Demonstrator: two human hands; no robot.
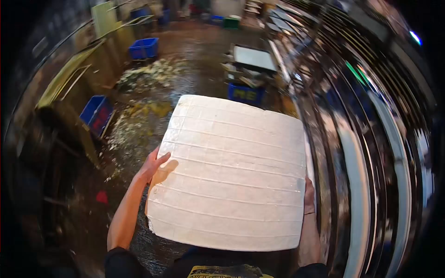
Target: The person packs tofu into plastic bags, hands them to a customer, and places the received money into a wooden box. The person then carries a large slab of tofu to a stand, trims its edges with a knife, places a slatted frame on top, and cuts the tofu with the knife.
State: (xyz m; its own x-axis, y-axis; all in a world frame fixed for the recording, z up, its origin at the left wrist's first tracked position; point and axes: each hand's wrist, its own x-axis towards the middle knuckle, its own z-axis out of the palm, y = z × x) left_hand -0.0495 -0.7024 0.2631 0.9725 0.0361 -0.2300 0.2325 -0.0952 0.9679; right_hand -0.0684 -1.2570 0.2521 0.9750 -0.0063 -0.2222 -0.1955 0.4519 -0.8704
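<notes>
White slab, clasped by the left hand at its left edge and the right hand at its right, some fingers hidden, is above the wet floor; carrying seems underway, the next move calling for a level grip
</notes>
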